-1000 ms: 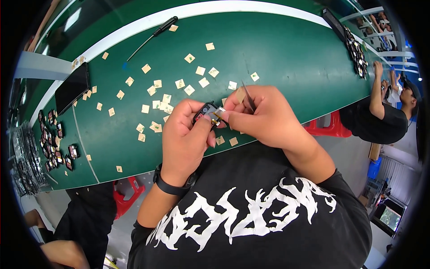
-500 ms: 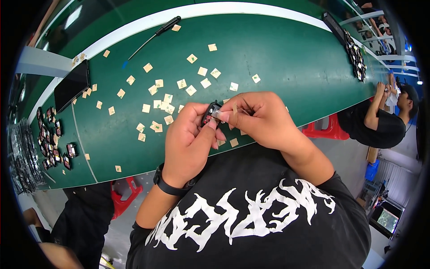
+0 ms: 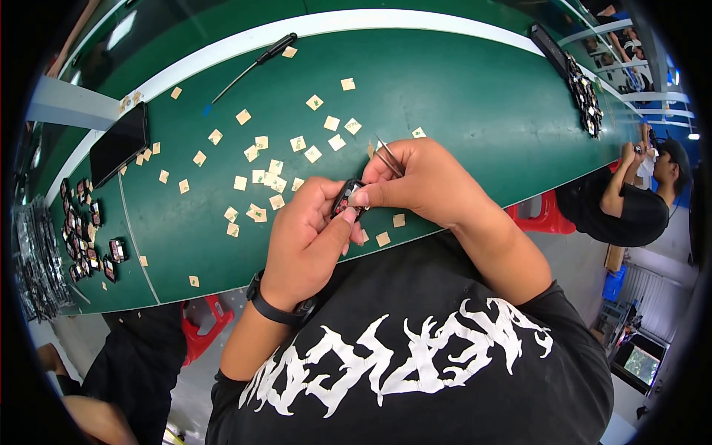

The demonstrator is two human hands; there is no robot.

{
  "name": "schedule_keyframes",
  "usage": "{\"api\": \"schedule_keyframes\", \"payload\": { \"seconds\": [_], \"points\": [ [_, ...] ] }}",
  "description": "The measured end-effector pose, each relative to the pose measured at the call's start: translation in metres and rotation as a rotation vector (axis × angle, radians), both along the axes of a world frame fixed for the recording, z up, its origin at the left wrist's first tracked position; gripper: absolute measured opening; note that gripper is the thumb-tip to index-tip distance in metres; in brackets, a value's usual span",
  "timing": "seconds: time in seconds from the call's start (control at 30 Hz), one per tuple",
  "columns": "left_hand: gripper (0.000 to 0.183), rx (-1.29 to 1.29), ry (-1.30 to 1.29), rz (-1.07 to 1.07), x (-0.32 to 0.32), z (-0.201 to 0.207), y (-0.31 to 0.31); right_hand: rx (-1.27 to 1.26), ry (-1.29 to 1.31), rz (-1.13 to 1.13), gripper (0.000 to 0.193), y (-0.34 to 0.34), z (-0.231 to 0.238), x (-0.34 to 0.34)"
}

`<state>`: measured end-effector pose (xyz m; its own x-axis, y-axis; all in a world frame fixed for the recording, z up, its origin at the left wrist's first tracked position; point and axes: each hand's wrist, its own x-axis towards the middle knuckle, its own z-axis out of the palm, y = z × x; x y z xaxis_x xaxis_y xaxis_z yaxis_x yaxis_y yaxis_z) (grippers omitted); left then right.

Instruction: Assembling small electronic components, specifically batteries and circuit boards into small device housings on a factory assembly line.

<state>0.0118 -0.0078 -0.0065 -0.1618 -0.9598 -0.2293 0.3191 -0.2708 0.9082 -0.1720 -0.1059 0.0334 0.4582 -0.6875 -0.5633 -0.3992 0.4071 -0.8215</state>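
My left hand [image 3: 304,233] is closed around a small black electronic housing [image 3: 342,199], with red and silver parts showing in its open face. Just to the right, my right hand [image 3: 430,178] keeps a pair of metal tweezers [image 3: 389,160] in its curled fingers, the prongs pointing up and away from me. A small beige slip [image 3: 370,150] shows beside the prongs; whether it is stuck to them I cannot tell. The right thumb presses on the housing's face close to the left thumb. Fingertips hide much of the housing.
Beige paper squares [image 3: 276,167] lie scattered over the green table [image 3: 475,89]. A black screwdriver [image 3: 276,47] lies at the far edge, a dark flat screen [image 3: 122,144] at left. Small black housings [image 3: 85,237] are heaped left, more [image 3: 586,100] far right. A co-worker [image 3: 623,200] sits at right.
My right hand has moved up slightly and turned, so the tweezers now stand out clearly. The left hand has shifted slightly left, still holding the housing.
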Motion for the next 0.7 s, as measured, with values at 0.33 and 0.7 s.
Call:
{"api": "schedule_keyframes", "payload": {
  "seconds": [0.33, 0.7],
  "points": [
    [0.017, 0.056, 0.104, 0.152, -0.002, 0.002, 0.0, -0.284, -0.274, -0.157, 0.02, 0.031, 0.045, -0.023],
    [0.024, 0.052, 0.173, 0.094, 0.003, 0.001, 0.001, -0.319, -1.431, 0.502, 0.007, 0.055, 0.106, -0.034]
  ]
}}
